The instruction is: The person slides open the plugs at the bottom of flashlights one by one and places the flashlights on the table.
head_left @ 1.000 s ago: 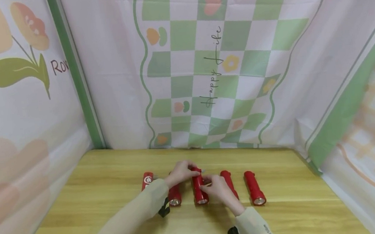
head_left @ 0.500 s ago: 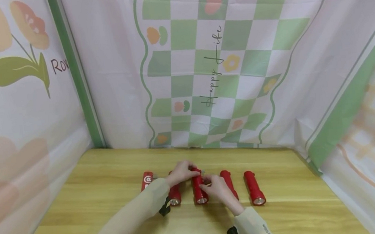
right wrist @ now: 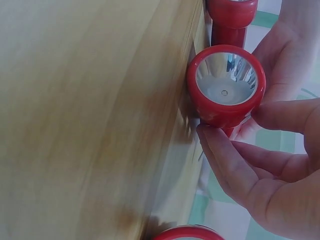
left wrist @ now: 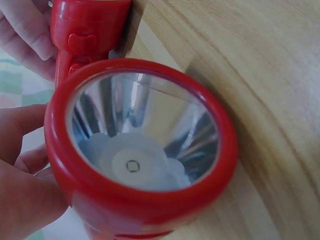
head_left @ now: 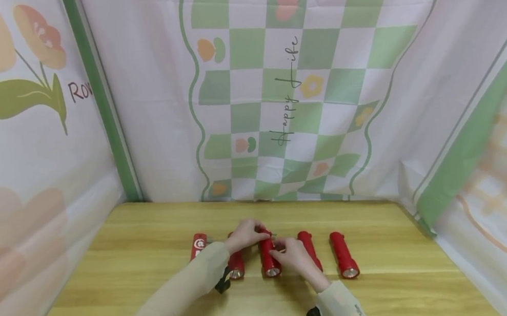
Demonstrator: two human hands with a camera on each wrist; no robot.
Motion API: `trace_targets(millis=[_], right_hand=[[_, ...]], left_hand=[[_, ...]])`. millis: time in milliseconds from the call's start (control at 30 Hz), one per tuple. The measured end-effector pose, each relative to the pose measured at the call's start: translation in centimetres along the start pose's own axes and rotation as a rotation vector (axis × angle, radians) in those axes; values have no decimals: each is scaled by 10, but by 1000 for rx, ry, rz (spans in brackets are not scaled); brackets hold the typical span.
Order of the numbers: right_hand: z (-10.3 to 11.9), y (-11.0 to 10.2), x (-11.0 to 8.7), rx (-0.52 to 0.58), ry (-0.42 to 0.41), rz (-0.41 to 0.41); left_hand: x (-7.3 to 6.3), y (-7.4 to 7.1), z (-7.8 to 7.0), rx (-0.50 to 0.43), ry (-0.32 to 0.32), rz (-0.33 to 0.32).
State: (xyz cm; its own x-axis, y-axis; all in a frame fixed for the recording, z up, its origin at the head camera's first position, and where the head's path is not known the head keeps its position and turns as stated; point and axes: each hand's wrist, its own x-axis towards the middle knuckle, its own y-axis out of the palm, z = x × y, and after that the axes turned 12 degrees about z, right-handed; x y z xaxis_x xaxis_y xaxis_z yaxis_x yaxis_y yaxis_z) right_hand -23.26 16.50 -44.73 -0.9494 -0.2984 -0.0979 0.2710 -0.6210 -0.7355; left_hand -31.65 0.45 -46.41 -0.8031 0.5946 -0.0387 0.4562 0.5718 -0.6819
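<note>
Both hands are at a red flashlight (head_left: pixel 268 257) lying in the middle of a row, its lens end toward the person. My left hand (head_left: pixel 245 234) grips its tail end, thumb on top. With thumb and fingertips, my right hand (head_left: pixel 294 254) pinches the sides near its head, as the right wrist view shows around the red rim (right wrist: pixel 227 112). A second flashlight (head_left: pixel 235 266) lies under the left wrist. Its reflector (left wrist: pixel 145 135) fills the left wrist view, where the middle flashlight's switch (left wrist: pixel 82 43) shows behind it.
On the left lies a flashlight (head_left: pixel 199 243) with a white logo, partly hidden by the sleeve. Two more flashlights, one beside the right hand (head_left: pixel 306 245) and one further right (head_left: pixel 344 255), rest on the wooden table (head_left: pixel 411 285). Patterned curtains (head_left: pixel 287 123) enclose the table.
</note>
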Motion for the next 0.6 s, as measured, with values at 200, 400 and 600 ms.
trace_targets(millis=[200, 400, 600], right_hand=[[-1, 1, 0, -6, 1, -11], [-3, 2, 1, -9, -15, -17], [-3, 1, 0, 1, -24, -15]], left_hand=[[1, 1, 1, 9, 4, 1], [1, 2, 1, 28, 10, 3], [0, 1, -2, 26, 3, 13]])
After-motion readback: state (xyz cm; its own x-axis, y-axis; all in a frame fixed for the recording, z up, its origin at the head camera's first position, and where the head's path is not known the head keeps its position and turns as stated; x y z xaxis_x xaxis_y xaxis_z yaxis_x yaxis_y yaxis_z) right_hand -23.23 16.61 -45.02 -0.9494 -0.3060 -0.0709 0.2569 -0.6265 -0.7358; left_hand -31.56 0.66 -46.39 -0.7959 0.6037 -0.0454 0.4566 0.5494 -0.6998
